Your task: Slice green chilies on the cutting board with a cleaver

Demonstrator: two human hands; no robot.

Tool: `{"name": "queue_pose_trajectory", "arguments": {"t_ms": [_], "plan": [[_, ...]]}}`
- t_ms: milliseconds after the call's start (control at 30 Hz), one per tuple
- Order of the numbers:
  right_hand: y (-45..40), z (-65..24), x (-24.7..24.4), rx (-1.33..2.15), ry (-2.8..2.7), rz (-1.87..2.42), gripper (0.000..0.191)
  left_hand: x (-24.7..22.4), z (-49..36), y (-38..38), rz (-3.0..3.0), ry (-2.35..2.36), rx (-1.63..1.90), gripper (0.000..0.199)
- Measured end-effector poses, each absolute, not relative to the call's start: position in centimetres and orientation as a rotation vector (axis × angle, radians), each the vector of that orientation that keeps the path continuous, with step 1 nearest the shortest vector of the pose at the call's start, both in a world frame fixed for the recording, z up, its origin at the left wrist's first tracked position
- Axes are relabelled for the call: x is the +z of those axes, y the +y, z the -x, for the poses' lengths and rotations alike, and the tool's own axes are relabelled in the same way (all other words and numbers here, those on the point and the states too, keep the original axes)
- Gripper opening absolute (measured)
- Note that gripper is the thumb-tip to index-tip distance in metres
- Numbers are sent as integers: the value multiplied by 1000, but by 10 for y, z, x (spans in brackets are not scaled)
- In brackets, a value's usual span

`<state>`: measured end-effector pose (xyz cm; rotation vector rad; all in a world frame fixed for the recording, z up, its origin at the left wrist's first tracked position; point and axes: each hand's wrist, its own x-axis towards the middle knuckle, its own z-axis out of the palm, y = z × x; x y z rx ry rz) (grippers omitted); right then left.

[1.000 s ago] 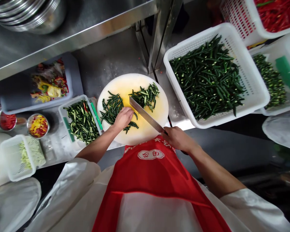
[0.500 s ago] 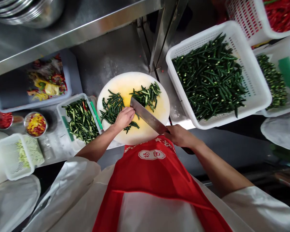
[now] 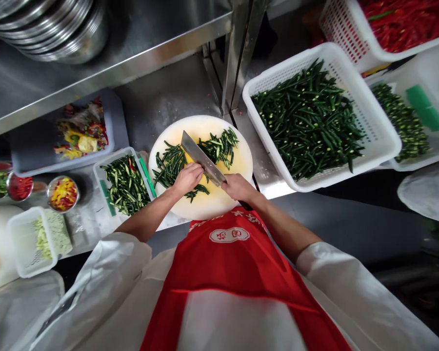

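Observation:
On the round white cutting board (image 3: 201, 209) lie two heaps of green peppers. My right hand (image 3: 238, 187) is closed round the handle of a cleaver (image 3: 203, 160), whose blade slants up and left across the middle of the board. Just left of the blade, my left hand (image 3: 189, 178) rests with curled fingers on the near end of the left heap of green peppers (image 3: 170, 163). What its fingertips press is too small to tell. Cut green pepper pieces (image 3: 221, 147) lie to the right of the blade.
A large white basket (image 3: 382, 124) of green peppers stands right of the board. On the left are a clear tub (image 3: 98, 170) of cut peppers, a grey-blue tray (image 3: 36, 170) of scraps and a metal bowl (image 3: 63, 194). A steel shelf (image 3: 149, 51) crosses behind.
My right hand and the cleaver have moved left, closer to my left hand and over the left heap's edge. The whole view has shifted slightly.

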<state>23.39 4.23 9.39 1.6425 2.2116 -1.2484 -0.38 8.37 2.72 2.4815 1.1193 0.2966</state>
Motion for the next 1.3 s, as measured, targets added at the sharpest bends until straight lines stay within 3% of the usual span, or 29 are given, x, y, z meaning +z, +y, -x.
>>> {"name": "queue_pose_trajectory", "arguments": {"t_ms": [133, 333, 600, 967, 1300], "plan": [[43, -239, 98, -1270, 2199, -1719, 28, 29, 1, 90, -2470, 1164, 297, 25], [5, -284, 114, -1124, 2242, -1673, 28, 54, 23, 103, -2254, 1565, 636, 17], [-11, -299, 112, -1149, 2190, -1564, 28, 52, 15, 73, -2336, 994, -76, 19], [-5, -297, 102, -1130, 2190, -1638, 30, 50, -8, 75, -2420, 776, -216, 20], [-7, -289, 109, -1145, 2131, -1678, 30, 29, -6, 103, -2395, 1241, 266, 21]]}}
